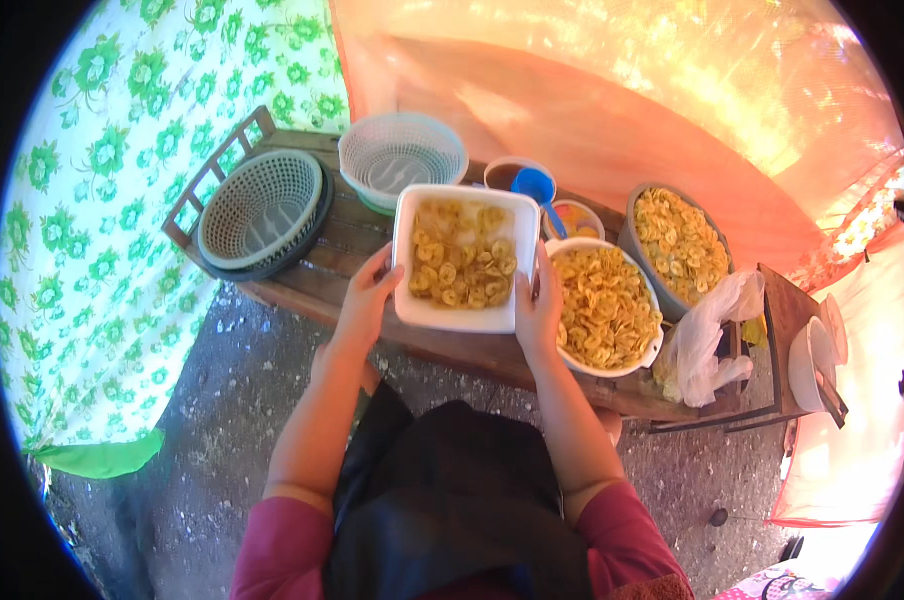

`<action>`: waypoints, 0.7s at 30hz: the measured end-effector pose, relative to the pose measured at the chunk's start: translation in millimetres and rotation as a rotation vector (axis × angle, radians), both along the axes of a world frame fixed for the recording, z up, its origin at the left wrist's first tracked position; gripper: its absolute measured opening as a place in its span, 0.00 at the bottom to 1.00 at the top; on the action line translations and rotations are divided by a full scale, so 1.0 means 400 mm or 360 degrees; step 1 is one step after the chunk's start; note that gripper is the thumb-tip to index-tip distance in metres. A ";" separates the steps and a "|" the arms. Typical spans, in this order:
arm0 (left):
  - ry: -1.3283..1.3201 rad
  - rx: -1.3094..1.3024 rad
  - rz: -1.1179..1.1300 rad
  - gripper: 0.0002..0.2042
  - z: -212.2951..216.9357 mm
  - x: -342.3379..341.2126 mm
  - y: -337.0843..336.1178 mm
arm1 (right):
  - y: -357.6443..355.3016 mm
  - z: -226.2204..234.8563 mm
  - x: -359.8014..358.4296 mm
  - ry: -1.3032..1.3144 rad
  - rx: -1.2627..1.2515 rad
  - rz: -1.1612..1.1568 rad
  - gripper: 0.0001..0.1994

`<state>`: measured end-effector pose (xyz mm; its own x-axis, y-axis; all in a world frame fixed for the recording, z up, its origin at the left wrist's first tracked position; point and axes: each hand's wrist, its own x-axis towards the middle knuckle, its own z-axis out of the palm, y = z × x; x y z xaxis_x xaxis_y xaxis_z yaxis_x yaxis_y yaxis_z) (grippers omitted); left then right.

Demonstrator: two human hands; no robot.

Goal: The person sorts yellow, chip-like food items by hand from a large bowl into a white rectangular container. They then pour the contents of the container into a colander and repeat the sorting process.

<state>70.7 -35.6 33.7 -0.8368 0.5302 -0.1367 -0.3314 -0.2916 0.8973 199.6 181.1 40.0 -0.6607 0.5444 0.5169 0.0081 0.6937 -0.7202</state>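
A square white plastic tub (457, 318) is held up before me, its bottom covered with banana chips (464, 265). My left hand (368, 292) grips its left side, thumb near the rim. On the opposite side my right hand (540, 312) is closed round the tub wall. Just right of that hand stands a round white basin (652, 350), heaped with more banana chips (604, 308). Behind the tub are nested pale plastic baskets (402, 150), partly covered by it.
The wooden bench (357, 250) carries a grey basket (262, 210) at left, a blue dipper (534, 185) over a brown-filled bowl at the back, and a grey basin of chips (680, 245) at right. A clear plastic bag (707, 345) lies near its right end. Orange sheeting (612, 110) hangs behind.
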 end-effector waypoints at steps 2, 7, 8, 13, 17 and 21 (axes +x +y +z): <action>-0.0041 -0.0055 -0.0003 0.23 -0.001 0.009 -0.003 | 0.003 -0.006 -0.004 -0.0162 -0.0034 -0.0001 0.25; -0.0022 -0.0038 0.0127 0.22 -0.008 0.015 0.001 | 0.008 -0.015 -0.012 0.0043 0.0076 0.0006 0.25; -0.0019 -0.0037 0.0106 0.22 -0.012 0.020 -0.003 | 0.005 -0.018 -0.013 0.0078 0.0111 0.0029 0.25; -0.0078 -0.0242 0.0101 0.24 -0.022 0.001 -0.007 | 0.005 -0.025 -0.018 -0.0081 -0.0139 0.0000 0.25; -0.0029 -0.0103 -0.0020 0.22 -0.021 -0.022 0.003 | 0.011 -0.032 -0.039 -0.0387 -0.0363 0.0039 0.26; -0.0006 -0.0087 0.0120 0.22 -0.022 -0.023 0.009 | 0.009 -0.024 -0.034 -0.0272 -0.0186 -0.0100 0.25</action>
